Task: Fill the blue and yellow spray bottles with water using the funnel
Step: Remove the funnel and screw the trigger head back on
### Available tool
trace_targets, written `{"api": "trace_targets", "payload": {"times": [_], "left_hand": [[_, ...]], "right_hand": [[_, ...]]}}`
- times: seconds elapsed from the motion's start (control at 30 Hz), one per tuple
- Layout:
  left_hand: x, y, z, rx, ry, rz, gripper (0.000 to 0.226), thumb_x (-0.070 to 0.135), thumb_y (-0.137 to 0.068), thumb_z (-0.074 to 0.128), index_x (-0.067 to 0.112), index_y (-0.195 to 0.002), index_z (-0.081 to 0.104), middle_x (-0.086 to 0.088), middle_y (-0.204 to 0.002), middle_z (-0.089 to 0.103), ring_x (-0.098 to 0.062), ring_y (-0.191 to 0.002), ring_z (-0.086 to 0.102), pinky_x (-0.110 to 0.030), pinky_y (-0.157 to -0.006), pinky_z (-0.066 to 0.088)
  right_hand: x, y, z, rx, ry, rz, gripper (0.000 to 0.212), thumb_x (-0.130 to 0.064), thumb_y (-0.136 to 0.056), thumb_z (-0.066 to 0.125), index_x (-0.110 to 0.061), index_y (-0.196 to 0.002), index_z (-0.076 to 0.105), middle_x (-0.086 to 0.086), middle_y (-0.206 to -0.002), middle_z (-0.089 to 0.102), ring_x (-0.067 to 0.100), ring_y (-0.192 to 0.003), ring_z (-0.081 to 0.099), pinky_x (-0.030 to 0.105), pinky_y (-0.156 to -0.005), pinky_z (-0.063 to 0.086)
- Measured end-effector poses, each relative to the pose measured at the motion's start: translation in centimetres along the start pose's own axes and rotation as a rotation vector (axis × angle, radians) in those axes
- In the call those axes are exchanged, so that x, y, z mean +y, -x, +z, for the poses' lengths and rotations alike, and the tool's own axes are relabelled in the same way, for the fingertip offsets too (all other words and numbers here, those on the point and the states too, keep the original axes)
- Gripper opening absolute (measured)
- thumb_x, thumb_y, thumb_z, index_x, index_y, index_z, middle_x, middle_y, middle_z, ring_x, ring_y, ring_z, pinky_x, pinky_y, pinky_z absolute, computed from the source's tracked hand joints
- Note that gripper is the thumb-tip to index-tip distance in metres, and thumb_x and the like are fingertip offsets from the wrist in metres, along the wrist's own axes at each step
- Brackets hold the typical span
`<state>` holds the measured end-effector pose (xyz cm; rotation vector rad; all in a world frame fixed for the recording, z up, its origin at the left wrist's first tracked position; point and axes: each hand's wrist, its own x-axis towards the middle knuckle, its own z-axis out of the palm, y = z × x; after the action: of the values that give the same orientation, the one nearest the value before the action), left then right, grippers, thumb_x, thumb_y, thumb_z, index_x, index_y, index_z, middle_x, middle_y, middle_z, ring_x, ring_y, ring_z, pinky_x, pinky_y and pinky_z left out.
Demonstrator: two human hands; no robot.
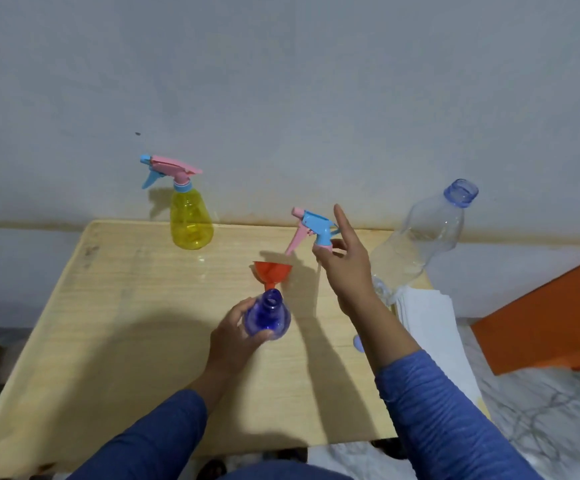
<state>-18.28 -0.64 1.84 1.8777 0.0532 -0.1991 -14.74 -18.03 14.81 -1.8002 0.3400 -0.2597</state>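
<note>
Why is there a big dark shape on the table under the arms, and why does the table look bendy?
Head view: the light comes from behind and above, so the arms cast dark shadows on the table, and the yellow spray bottle throws one on the wall; the wide-angle lens bends the table's edges; the right hand with the spray head looks slightly blurred.

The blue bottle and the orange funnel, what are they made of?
The blue bottle, held by the left hand, looks like shiny see-through plastic: light passes through its tinted wall. The funnel seems solid, smooth plastic: you cannot see through it and it has an even orange colour.
</note>
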Motion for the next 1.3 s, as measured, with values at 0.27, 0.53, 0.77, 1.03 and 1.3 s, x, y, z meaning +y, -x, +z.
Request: {"api": "trace_targets", "payload": {"times": [0.27, 0.53, 0.77, 1.03, 1.3], "left_hand": [[-0.9, 0.2, 0.2, 0.019, 0.086, 0.053, 0.059, 0.005, -0.067, 0.078, 0.033, -0.114, 0.054, 0.031, -0.108, 0.052, 0.019, -0.096, 0.052, 0.003, -0.074, 0.039], [-1.7, -0.1, 0.5, 0.037, 0.070, 0.076, 0.060, 0.009, -0.066, 0.080, 0.030, -0.117, 0.055, 0.026, -0.111, 0.054, 0.005, -0.103, 0.055, -0.011, -0.086, 0.042], [-1.6, -0.1, 0.6, 0.042, 0.083, 0.079, 0.062, 0.009, -0.066, 0.081, 0.023, -0.121, 0.056, 0.017, -0.116, 0.056, 0.002, -0.104, 0.055, -0.008, -0.086, 0.041], [-1.5, -0.1, 0.6, 0.038, 0.040, 0.075, 0.064, 0.014, -0.067, 0.080, 0.021, -0.124, 0.053, 0.009, -0.118, 0.059, -0.007, -0.105, 0.058, -0.009, -0.083, 0.042], [-1.3, -0.2, 0.6, 0.036, -0.015, 0.071, 0.065, 0.018, -0.067, 0.081, 0.022, -0.125, 0.052, 0.008, -0.111, 0.061, -0.007, -0.100, 0.059, -0.006, -0.079, 0.042]], "right_hand": [[-5.0, 1.2, -0.4, -0.002, -0.181, -0.185, 0.056, -0.011, -0.084, 0.068, -0.050, -0.121, 0.051, -0.006, -0.097, 0.057, 0.001, -0.077, 0.058, 0.032, -0.085, 0.053], [-3.5, 3.2, 1.6, 0.017, -0.200, -0.167, 0.057, -0.009, -0.084, 0.068, -0.033, -0.132, 0.049, -0.008, -0.101, 0.056, -0.013, -0.073, 0.059, 0.039, -0.090, 0.054], [-0.7, 4.1, 2.7, -0.067, -0.176, -0.211, 0.051, -0.004, -0.085, 0.066, -0.036, -0.122, 0.051, -0.015, -0.105, 0.057, -0.011, -0.084, 0.060, 0.024, -0.083, 0.053], [5.1, 5.6, 4.2, -0.150, 0.009, -0.148, 0.048, -0.010, -0.086, 0.066, -0.046, -0.115, 0.052, -0.030, -0.110, 0.059, 0.005, -0.107, 0.058, 0.025, -0.094, 0.046], [5.3, 5.5, 4.1, -0.221, 0.165, -0.254, 0.064, -0.007, -0.085, 0.063, -0.061, -0.111, 0.043, -0.036, -0.111, 0.054, -0.001, -0.107, 0.055, 0.016, -0.093, 0.044]]}}
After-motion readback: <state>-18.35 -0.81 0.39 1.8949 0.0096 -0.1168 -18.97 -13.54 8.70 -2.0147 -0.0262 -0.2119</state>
